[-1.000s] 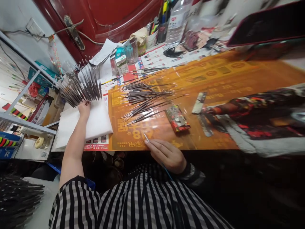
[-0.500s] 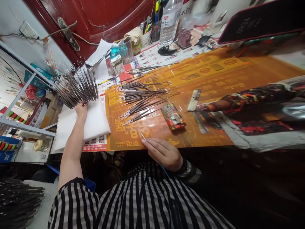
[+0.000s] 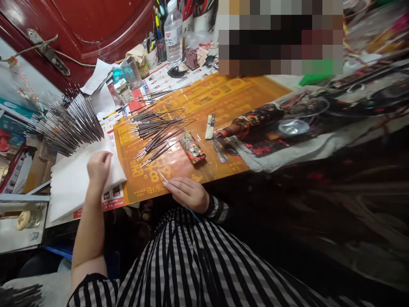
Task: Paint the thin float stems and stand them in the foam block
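Note:
My right hand [image 3: 188, 194] is closed around a thin blue stick with a pale pointed tip [image 3: 162, 175], held over the front edge of the orange table sheet. Over a white foam block [image 3: 75, 179], my left hand [image 3: 99, 165] has its fingers curled together, and no stick shows in it. A dense row of slender dark sticks [image 3: 86, 119] stands upright along the foam's far side. More dark sticks [image 3: 156, 128] lie in a loose pile between my hands and the back of the table. Beyond my right hand is a small paint-stained block [image 3: 192, 148].
Scrapers [image 3: 210, 126] and a paint-smeared roller-shaped thing [image 3: 252, 119] lie to the right, by a stained cloth [image 3: 271, 160]. A water bottle [image 3: 173, 36], pen cups and a glass [image 3: 132, 73] line the back. A metal frame stands at the left edge.
My left hand has drawn back from the base of the standing sticks towards me over the foam. My right hand keeps its hold on the blue stick. The view has turned to the right.

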Tool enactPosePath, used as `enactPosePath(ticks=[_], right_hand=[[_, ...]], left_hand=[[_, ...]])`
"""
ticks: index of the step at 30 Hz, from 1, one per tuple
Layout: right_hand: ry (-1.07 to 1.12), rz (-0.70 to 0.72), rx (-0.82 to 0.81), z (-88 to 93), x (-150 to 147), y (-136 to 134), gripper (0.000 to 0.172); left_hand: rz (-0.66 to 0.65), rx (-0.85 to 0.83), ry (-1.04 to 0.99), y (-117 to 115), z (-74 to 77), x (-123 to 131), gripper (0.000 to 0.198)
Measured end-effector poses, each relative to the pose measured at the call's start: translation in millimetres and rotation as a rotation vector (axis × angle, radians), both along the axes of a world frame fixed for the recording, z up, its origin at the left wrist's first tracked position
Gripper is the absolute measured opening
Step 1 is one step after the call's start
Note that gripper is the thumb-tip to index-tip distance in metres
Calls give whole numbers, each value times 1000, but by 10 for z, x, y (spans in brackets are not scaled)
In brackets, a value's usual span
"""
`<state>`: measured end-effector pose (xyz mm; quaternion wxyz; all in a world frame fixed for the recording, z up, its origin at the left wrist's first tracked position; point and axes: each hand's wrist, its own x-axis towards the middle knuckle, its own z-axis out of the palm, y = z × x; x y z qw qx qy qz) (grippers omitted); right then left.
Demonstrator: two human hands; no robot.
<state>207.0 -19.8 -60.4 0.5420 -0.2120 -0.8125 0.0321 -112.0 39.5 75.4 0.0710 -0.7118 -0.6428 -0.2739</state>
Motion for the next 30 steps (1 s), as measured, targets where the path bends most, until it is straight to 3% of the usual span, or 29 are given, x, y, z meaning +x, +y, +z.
enactPosePath(ticks=[4, 8, 15, 21, 25, 30], right_hand=[[49, 26, -33, 63, 34, -19, 54], [73, 4, -45, 130, 170, -22, 56], [102, -123, -13, 225, 502, 31, 57], [124, -219, 47, 316, 658, 128, 55], [160, -281, 71, 309, 740, 296, 54], [135, -358, 32, 232, 777, 483, 57]], left_hand=[[-192, -112, 154, -247, -405, 731, 14], [-152, -121, 287, -174, -603, 1076, 15], [-47, -87, 310, -5, -646, 1004, 14], [-122, 75, 178, -127, -599, 978, 10], [-237, 120, 224, -202, -565, 1068, 9], [-258, 180, 267, -222, -587, 1103, 11]])
